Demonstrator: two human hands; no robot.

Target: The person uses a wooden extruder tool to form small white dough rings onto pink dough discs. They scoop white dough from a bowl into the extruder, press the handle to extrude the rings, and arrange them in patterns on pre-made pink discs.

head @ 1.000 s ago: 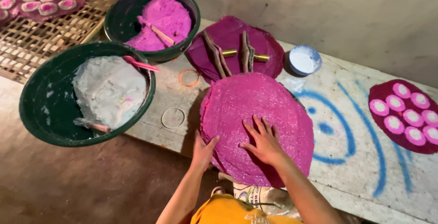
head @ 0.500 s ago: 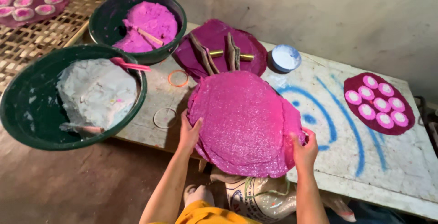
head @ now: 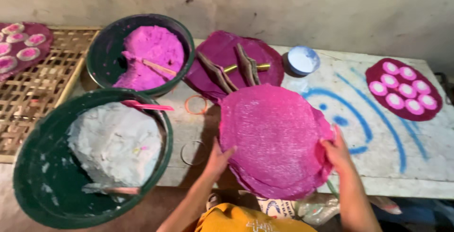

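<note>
Both hands – left [head: 218, 158], right [head: 336, 150] – have lifted pink stack [head: 276, 140]; edge grip.

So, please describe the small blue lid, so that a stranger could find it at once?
Start at the white table with blue painted lines. At its far edge, right of the dark purple sheet, sits the small round lid. It alone is pale blue; everything nearby is pink or purple.

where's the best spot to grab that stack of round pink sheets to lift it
Probably by its two opposite edges, one from each side, as the left hand and right hand do now. The stack of round pink sheets is wide, thin and looks floppy, and its near edge overhangs the table, so fingers can slip underneath.
</note>
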